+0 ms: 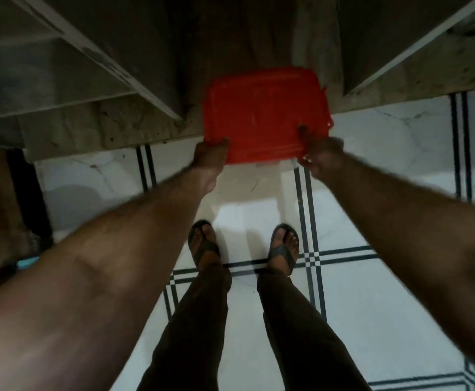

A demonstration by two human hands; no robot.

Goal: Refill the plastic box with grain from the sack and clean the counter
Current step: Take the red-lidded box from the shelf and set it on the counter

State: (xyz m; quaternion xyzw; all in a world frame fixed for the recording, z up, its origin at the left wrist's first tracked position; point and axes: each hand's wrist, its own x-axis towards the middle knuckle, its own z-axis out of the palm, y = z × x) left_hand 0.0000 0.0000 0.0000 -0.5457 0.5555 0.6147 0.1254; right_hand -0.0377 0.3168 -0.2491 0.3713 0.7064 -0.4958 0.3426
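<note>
Both arms were stretched fwd & down. Left hand (209, 156) gripped the near-left corner of the red lid (264, 114), fingers curled under the edge; right hand (319, 156) gripped the near-right corner, thumb on top. Lid lay roughly flat, facing up, near edge toward the person; whether the plastic box sat under it couldn't be told, nor any contents. It hung over the front edge of a low stone shelf (95, 128), between two uprights. Below: white tiled floor (385, 306) w/ dark lines, feet in sandals (282, 249).
</note>
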